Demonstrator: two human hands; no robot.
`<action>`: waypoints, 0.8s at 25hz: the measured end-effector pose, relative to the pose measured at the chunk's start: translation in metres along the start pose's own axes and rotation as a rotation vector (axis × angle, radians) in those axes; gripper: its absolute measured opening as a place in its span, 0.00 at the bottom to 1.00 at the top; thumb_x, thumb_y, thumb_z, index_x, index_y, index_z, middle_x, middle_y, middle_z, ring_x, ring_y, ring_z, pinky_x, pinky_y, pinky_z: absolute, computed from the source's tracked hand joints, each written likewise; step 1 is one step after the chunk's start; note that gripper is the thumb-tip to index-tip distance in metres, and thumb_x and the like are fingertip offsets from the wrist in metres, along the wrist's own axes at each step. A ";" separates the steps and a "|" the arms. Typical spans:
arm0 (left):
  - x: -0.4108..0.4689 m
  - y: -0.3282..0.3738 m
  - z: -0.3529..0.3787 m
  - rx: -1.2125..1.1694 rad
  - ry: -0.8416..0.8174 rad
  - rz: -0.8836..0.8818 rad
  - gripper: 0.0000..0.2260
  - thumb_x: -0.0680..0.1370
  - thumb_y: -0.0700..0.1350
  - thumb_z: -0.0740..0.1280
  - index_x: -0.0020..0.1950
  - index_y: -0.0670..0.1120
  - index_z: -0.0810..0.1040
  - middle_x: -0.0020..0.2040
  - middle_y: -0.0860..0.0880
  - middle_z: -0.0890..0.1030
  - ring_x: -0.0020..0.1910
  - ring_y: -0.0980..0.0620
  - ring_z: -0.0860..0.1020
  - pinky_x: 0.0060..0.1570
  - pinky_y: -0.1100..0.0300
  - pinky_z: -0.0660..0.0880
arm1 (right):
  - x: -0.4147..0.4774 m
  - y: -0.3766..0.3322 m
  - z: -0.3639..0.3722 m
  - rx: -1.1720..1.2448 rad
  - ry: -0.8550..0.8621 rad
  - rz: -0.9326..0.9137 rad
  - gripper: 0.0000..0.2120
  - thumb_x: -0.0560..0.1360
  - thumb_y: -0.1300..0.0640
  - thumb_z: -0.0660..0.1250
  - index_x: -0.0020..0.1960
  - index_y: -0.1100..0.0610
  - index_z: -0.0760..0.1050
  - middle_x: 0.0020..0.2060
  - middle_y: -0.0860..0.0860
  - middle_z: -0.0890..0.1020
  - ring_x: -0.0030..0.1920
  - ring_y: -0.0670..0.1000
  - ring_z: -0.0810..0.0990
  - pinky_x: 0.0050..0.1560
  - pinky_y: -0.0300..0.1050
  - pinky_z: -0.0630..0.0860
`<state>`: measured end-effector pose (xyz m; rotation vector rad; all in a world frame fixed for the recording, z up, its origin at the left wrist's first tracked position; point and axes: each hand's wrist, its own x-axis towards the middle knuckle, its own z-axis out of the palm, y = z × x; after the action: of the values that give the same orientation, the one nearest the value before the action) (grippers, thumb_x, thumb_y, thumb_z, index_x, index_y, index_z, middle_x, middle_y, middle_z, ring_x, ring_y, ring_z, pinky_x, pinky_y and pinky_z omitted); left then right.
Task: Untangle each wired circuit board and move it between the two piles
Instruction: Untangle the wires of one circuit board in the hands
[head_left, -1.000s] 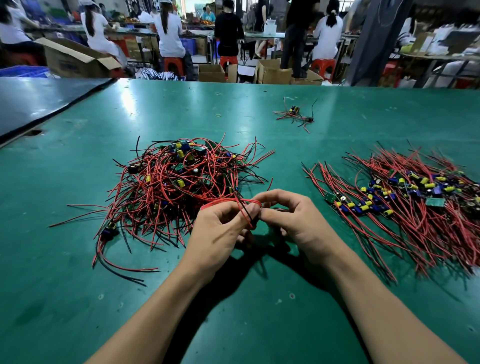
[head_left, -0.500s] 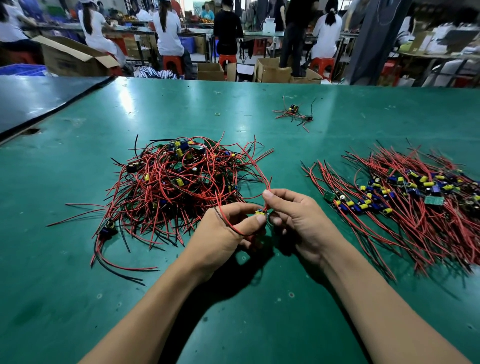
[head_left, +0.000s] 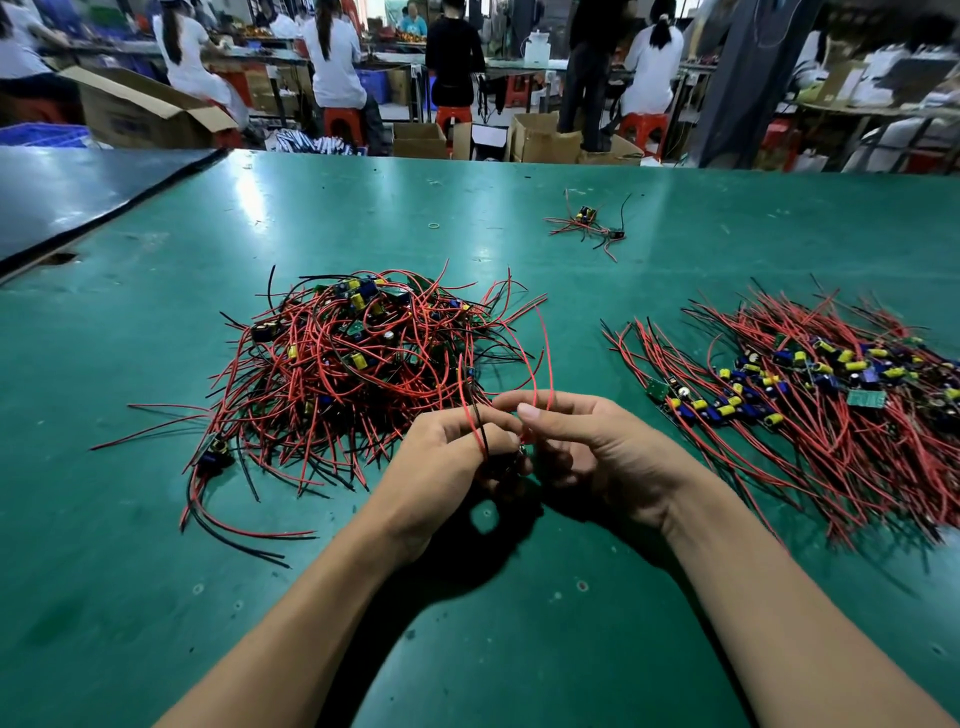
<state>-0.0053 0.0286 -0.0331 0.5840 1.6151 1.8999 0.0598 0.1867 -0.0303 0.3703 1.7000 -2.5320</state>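
Green table: red board wire between both hands' fingers

Red wires (some black), green table.

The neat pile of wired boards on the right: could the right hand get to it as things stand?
Probably yes. The neat pile lies close beside the right hand, with only bare table between. But that hand and the left hand are both holding a wired board, so it is not free.
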 end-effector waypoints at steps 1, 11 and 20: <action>0.000 0.000 -0.001 -0.012 -0.013 -0.011 0.11 0.74 0.31 0.65 0.38 0.44 0.83 0.32 0.44 0.81 0.30 0.47 0.78 0.31 0.62 0.75 | 0.000 0.000 0.000 0.007 -0.014 -0.007 0.15 0.67 0.57 0.80 0.53 0.56 0.85 0.47 0.56 0.82 0.36 0.48 0.69 0.39 0.41 0.66; 0.003 -0.005 -0.001 -0.015 -0.026 0.028 0.07 0.75 0.38 0.71 0.44 0.34 0.78 0.35 0.44 0.82 0.32 0.47 0.81 0.30 0.58 0.80 | -0.003 0.007 0.022 -0.194 0.268 -0.271 0.08 0.71 0.55 0.78 0.41 0.58 0.82 0.33 0.57 0.78 0.29 0.49 0.74 0.28 0.37 0.72; 0.004 -0.004 0.000 -0.084 0.035 0.001 0.08 0.74 0.30 0.68 0.39 0.42 0.80 0.35 0.42 0.82 0.29 0.45 0.81 0.29 0.55 0.80 | -0.006 0.007 0.020 -0.079 0.114 -0.117 0.16 0.78 0.53 0.70 0.55 0.66 0.81 0.33 0.53 0.83 0.27 0.46 0.79 0.26 0.36 0.75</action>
<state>-0.0073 0.0317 -0.0366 0.5192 1.5482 1.9781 0.0634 0.1648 -0.0281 0.4300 1.9095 -2.5597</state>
